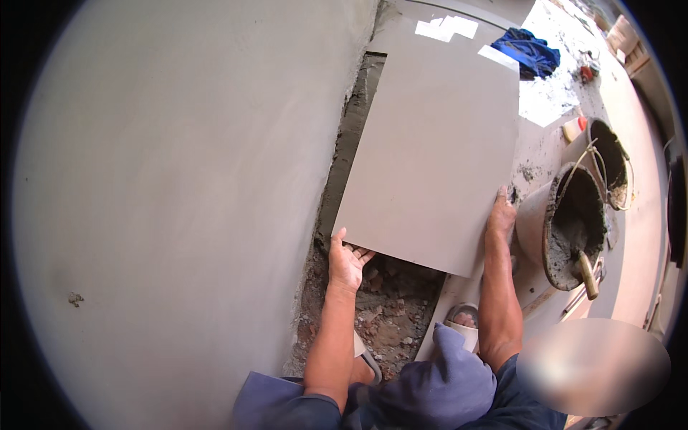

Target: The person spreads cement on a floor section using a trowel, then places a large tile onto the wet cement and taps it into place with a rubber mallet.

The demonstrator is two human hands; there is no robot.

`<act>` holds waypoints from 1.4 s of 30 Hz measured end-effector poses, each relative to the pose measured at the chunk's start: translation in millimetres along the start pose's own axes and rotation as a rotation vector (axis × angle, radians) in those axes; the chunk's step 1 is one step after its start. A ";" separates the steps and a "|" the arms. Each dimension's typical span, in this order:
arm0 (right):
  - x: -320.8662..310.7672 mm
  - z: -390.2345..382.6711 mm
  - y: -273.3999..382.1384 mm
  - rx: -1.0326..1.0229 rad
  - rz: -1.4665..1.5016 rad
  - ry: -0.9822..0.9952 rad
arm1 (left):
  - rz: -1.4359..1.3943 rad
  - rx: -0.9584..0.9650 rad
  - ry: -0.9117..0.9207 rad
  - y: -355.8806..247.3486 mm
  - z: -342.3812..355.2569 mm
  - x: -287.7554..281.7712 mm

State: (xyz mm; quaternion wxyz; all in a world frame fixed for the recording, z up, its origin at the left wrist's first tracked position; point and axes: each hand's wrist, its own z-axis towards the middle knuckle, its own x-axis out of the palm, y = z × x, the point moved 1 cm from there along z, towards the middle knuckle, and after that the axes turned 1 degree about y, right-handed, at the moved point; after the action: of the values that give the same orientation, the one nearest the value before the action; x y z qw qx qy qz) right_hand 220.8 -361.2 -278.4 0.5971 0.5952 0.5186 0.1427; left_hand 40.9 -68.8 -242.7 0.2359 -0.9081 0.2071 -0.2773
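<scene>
A large beige floor tile (pixel 437 150) is held between my two hands over a strip of wet grey mortar (pixel 352 136) beside the wall. My left hand (pixel 347 264) grips its near left corner, thumb on top and fingers curled under the edge. My right hand (pixel 502 213) is closed on the tile's right edge, a little up from the near right corner; its fingers are partly hidden. Below the near edge shows a bed of rubble and broken bits (pixel 390 308). How far the tile sits above the mortar is hard to tell.
A smooth grey wall (pixel 179 179) fills the left side. On the right stand a bucket of mortar (pixel 527 222) with a wooden-handled trowel (pixel 588 276) in it and a second bucket (pixel 609 154). A blue cloth (pixel 529 54) lies at the far right. My sandalled foot (pixel 463 317) rests near the tile.
</scene>
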 end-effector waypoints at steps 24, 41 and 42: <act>64.6 -19.6 -30.9 0.069 -0.260 0.128 | 0.194 0.026 -0.337 11.8 35.7 -57.1; 67.9 -28.5 -19.3 0.154 -0.397 0.179 | 0.138 0.103 -0.418 8.1 44.4 -62.2; 66.9 -27.9 -18.1 0.143 -0.422 0.172 | 0.158 0.101 -0.410 8.8 45.7 -62.7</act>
State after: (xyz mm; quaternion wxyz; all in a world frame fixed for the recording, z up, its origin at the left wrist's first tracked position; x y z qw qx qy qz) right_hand 218.9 -297.4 -317.1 0.5238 0.5000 0.6892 0.0279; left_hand 18.5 -29.8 -306.5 0.3392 -0.9134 0.2113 -0.0778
